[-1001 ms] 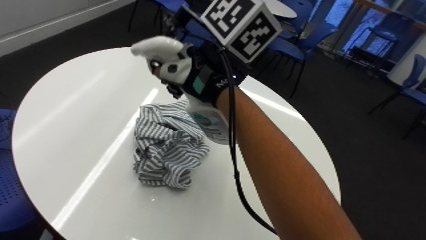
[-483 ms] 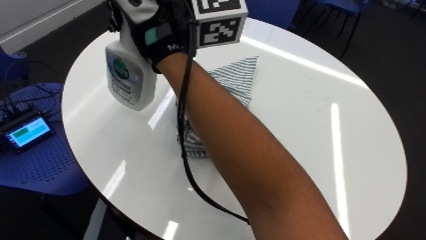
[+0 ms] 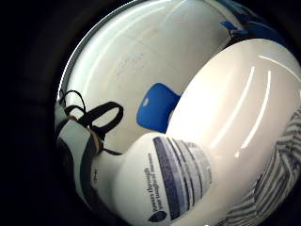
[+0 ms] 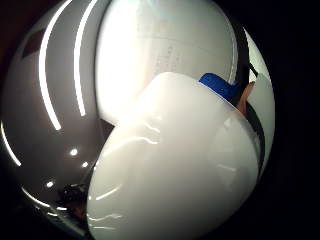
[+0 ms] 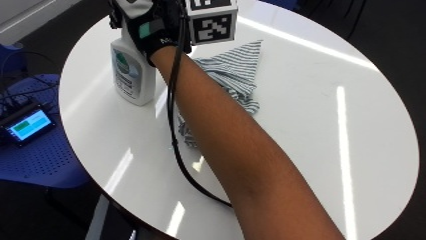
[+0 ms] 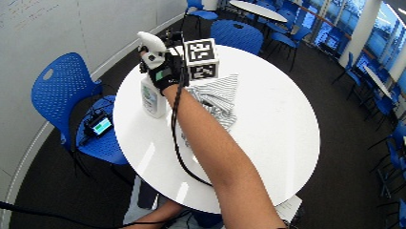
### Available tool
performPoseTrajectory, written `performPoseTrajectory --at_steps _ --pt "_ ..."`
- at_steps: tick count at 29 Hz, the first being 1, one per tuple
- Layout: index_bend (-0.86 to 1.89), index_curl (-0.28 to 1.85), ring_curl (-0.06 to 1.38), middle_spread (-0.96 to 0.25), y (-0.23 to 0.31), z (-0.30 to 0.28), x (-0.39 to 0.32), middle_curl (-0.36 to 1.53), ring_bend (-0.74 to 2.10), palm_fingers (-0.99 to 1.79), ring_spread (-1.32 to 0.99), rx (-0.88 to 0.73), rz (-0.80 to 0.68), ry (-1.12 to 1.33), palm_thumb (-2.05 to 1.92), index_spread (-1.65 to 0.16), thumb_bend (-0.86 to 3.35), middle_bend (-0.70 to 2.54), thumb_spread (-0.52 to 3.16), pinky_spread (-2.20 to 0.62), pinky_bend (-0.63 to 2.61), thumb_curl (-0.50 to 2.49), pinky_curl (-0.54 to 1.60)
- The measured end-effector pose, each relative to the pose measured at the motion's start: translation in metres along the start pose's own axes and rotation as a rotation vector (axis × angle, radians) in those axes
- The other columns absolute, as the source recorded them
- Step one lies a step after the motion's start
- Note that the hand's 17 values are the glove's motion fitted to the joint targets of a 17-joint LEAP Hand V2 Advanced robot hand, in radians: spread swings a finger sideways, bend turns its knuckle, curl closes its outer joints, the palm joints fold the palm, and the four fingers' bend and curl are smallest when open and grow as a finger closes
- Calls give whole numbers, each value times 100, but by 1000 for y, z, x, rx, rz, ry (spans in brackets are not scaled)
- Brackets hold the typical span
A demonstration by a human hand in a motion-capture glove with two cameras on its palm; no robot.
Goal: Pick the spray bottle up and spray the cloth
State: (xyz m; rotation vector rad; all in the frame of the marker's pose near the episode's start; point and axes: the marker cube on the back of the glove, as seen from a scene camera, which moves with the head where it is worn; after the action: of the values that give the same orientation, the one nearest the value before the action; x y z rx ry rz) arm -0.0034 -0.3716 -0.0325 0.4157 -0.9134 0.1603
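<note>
A white spray bottle (image 5: pixel 133 75) with a green label stands upright near the left edge of the round white table (image 5: pixel 319 115). My gloved right hand (image 5: pixel 154 31) grips its neck and trigger head from above, fingers curled round it. The wide outside view shows the white spray head (image 6: pixel 151 44) above the hand (image 6: pixel 166 70). A crumpled blue-and-white striped cloth (image 5: pixel 233 72) lies on the table just right of the bottle, partly hidden under my forearm. The bottle's body (image 3: pixel 164 188) fills both palm views (image 4: pixel 175 165), with the cloth (image 3: pixel 277 179) beside it. Whether the base touches the table I cannot tell.
A blue chair (image 6: pixel 57 90) stands left of the table with a small screen device (image 6: pixel 100 125) on its seat. More blue chairs (image 6: pixel 235 33) and another table stand behind. The right half of the table top is bare white.
The outside camera has shifted a lot. My hand keeps hold of the bottle, which has gone from close over the cloth to upright beside it near the table's edge.
</note>
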Motion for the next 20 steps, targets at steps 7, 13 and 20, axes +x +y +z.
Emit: performPoseTrajectory --at_steps 7,13,20 --pt "43 61 49 -21 2 12 5 56 71 138 -22 -44 32 38 91 -28 -3 69 35 -29 41 84 39" --pt "43 61 49 -22 8 26 10 56 71 139 -23 -60 60 46 91 -28 -3 69 35 -30 41 84 39" --pt "44 61 49 -23 17 37 15 56 71 139 -23 -70 64 58 90 -28 -3 69 34 -31 41 84 39"
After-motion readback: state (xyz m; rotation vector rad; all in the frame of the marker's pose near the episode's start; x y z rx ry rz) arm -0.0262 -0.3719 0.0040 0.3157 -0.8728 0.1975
